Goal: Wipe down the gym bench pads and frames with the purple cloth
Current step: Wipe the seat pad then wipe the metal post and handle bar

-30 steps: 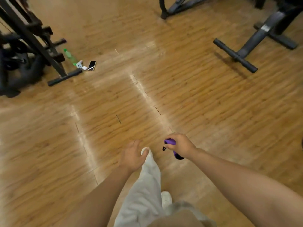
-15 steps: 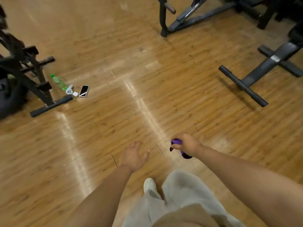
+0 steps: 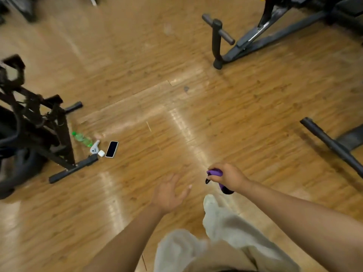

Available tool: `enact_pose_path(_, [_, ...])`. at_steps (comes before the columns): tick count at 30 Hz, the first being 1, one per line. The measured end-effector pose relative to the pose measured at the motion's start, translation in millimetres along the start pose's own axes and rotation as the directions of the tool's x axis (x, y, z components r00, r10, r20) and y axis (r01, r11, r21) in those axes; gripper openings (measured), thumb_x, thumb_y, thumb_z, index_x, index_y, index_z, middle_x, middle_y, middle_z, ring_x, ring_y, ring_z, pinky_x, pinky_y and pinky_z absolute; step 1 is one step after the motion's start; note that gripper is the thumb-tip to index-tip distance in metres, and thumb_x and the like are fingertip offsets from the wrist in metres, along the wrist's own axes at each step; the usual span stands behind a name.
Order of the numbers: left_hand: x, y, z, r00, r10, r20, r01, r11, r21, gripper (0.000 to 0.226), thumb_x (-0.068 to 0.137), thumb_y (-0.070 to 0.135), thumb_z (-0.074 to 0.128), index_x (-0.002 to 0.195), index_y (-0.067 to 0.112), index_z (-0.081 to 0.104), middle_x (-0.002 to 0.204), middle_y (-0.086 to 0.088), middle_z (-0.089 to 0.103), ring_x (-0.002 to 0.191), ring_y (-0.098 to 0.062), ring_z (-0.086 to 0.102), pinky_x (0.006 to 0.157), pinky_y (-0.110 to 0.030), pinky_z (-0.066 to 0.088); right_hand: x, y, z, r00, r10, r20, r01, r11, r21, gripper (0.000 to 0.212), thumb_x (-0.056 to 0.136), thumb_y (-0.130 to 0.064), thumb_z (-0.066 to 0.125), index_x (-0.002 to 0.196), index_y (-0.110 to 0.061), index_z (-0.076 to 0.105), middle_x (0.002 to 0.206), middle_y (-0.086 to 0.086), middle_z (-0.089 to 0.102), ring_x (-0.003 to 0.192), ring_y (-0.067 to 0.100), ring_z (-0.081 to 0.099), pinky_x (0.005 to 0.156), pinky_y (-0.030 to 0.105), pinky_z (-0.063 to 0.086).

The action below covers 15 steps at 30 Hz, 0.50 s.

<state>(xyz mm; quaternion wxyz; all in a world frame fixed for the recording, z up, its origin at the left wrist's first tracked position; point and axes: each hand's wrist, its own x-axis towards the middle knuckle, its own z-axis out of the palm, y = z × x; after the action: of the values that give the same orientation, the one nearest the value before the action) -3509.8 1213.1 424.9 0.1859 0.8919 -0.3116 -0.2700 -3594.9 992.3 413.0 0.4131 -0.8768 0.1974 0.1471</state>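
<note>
My right hand [image 3: 228, 176] grips a bunched purple cloth [image 3: 215, 172], with a dark end hanging below the fist. My left hand [image 3: 168, 194] hangs in front of me with relaxed fingers and holds nothing. A dark grey bench frame [image 3: 255, 39] with a padded roller bar stands at the upper right, well ahead of both hands. Another frame foot bar [image 3: 332, 146] lies at the right edge. No bench pad shows clearly.
A black machine frame [image 3: 39, 122] stands at the left. Beside its foot lie a green bottle [image 3: 82, 138], a white controller [image 3: 94, 147], a small white case [image 3: 101, 153] and a phone [image 3: 112, 149]. Wooden floor [image 3: 157, 99] spreads between the machines. My leg and white shoe [image 3: 209, 201] are below.
The view has moved forward across the floor: the upper-right bench frame is nearer, and the items at the left have slid down the frame. Both hands keep their pose.
</note>
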Motion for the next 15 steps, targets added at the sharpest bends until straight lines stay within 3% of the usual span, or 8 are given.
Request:
enact_pose_path(2, [47.1, 16.8, -31.5, 0.999, 0.027, -0.047, -0.029, 0.998, -0.052, 0.060, 0.087, 0.065, 0.045, 0.134, 0.028, 0.050, 0.131, 0.005, 0.054, 0.120, -0.016, 0.051, 0.102, -0.030, 0.040, 41.2, -16.3, -40.8, 0.998, -0.058, -0.038, 0.059, 0.998, 0.008, 0.028, 0.083, -0.024, 0.072, 0.108, -0.012, 0.068, 0.104, 0.003, 0.066, 0.095, 0.018, 0.059, 0.083, 0.021, 0.044])
enact_pose_path(4, [90.0, 29.3, -64.8, 0.989, 0.082, -0.123, -0.089, 0.995, -0.051, 0.065, 0.085, 0.070, 0.038, 0.133, 0.027, 0.051, 0.134, 0.006, 0.054, 0.126, -0.014, 0.047, 0.104, -0.027, 0.035, 77.8, -36.1, -77.4, 0.989, -0.123, -0.086, 0.126, 0.992, 0.028, 0.031, 0.082, -0.024, 0.074, 0.110, -0.013, 0.069, 0.104, -0.001, 0.066, 0.093, 0.010, 0.058, 0.079, 0.005, 0.038])
enact_pose_path(6, [132.5, 35.8, -96.7, 0.971, 0.143, -0.191, -0.149, 0.989, -0.019, 0.064, 0.086, 0.069, 0.038, 0.131, 0.027, 0.053, 0.132, 0.007, 0.056, 0.124, -0.014, 0.049, 0.105, -0.030, 0.036, 114.6, -51.8, -109.6, 0.978, -0.168, -0.120, 0.176, 0.983, 0.056, 0.032, 0.080, -0.024, 0.075, 0.110, -0.015, 0.069, 0.104, -0.006, 0.065, 0.091, 0.002, 0.055, 0.079, 0.000, 0.034])
enact_pose_path(12, [250.1, 30.0, -171.3, 0.928, 0.278, -0.248, -0.273, 0.960, 0.054, 0.059, 0.088, 0.068, 0.041, 0.127, 0.027, 0.058, 0.127, 0.010, 0.059, 0.120, -0.009, 0.050, 0.105, -0.028, 0.034, 228.3, -79.0, -173.4, 0.962, -0.209, -0.176, 0.234, 0.963, 0.132, 0.028, 0.078, -0.024, 0.077, 0.106, -0.023, 0.071, 0.103, -0.015, 0.065, 0.097, -0.005, 0.056, 0.083, 0.003, 0.036])
enact_pose_path(15, [316.2, 10.8, -208.5, 0.926, 0.260, -0.275, -0.262, 0.965, 0.031, 0.059, 0.087, 0.067, 0.043, 0.128, 0.026, 0.057, 0.129, 0.010, 0.057, 0.120, -0.007, 0.047, 0.105, -0.020, 0.027, 297.9, -94.4, -203.0, 0.968, -0.180, -0.176, 0.205, 0.969, 0.137, 0.029, 0.077, -0.025, 0.078, 0.105, -0.026, 0.070, 0.103, -0.016, 0.064, 0.097, -0.004, 0.057, 0.084, 0.005, 0.038])
